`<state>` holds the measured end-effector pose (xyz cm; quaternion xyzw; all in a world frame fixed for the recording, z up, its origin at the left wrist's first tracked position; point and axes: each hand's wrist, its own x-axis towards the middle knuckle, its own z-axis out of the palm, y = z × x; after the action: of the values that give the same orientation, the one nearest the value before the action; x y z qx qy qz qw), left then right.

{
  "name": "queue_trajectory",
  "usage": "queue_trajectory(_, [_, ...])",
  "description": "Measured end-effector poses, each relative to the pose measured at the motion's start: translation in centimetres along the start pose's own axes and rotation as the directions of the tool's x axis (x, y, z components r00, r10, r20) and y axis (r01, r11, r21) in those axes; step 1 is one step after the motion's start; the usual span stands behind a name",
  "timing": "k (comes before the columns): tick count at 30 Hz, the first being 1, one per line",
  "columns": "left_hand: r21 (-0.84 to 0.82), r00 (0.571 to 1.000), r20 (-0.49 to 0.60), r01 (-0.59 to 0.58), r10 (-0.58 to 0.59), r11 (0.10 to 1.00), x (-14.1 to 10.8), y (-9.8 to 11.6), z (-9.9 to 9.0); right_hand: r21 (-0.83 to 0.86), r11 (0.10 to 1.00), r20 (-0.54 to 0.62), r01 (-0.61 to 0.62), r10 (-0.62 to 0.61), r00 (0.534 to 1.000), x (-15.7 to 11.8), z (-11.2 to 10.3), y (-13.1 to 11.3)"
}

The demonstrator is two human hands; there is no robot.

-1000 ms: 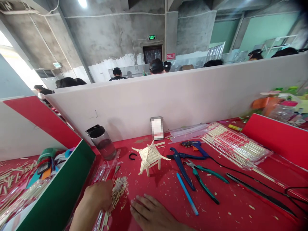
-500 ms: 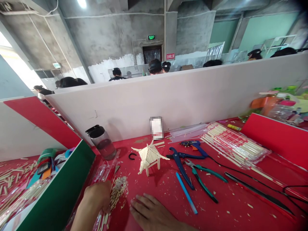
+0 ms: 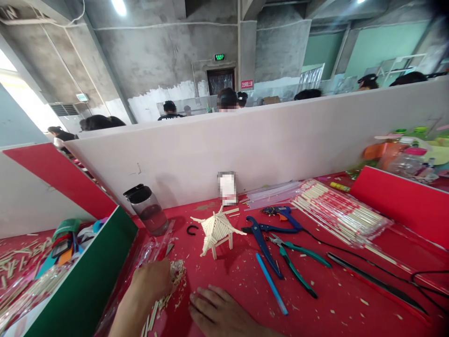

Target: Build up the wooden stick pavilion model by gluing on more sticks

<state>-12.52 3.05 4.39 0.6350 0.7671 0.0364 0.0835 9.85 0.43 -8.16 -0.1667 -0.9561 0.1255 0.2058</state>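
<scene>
My left hand (image 3: pixel 155 280) is over a pile of wood scraps (image 3: pixel 178 276), its fingers curled and their tips hidden below it. Whether anything is in those fingers I cannot make out. Flat on the red table (image 3: pixel 301 318) lies my right hand (image 3: pixel 220 311), fingers stretched out and holding nothing. Beyond both hands stands a small model pavilion (image 3: pixel 217 229) made of thin wooden sticks, with a pointed roof on short legs. Several loose sticks (image 3: pixel 151 318) lie beneath my left forearm.
On the right lie a blue pen (image 3: pixel 271 284), green-handled pliers (image 3: pixel 298 262), a blue cutter (image 3: pixel 263 245), a glue gun (image 3: pixel 286 217) with its cable, and bagged sticks (image 3: pixel 343 210). A water bottle (image 3: pixel 149 210) stands back left, beside a green divider (image 3: pixel 87 276).
My left hand has moved slightly away from me and to the right, over the wood scraps, covering more of them. My right hand stays flat in nearly the same place.
</scene>
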Motion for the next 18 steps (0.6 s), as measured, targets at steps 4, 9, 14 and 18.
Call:
queue_trajectory(4, [0.114, 0.990, 0.139, -0.025, 0.009, 0.993, -0.2, 1.1, -0.1, -0.053, 0.998, -0.019, 0.015, -0.016, 1.000, 0.0, 0.5, 0.2])
queue_trajectory(9, [0.124, 0.979, 0.203, -0.040, 0.014, 0.991, -0.5, 1.0, -0.7, -0.087, 0.996, -0.058, 0.020, -0.025, 0.998, 0.0, 1.1, 0.2])
queue_trajectory(14, [0.153, 0.971, 0.237, -0.057, 0.019, 0.987, -0.7, 0.6, -1.1, -0.114, 0.993, -0.062, 0.024, -0.031, 0.998, 0.1, 0.7, 0.2])
queue_trajectory(18, [0.077, 0.990, 0.138, -0.041, 0.030, 0.996, -0.5, 0.0, -0.4, -0.138, 0.990, -0.074, 0.029, -0.040, 0.996, 0.2, 0.9, 0.2])
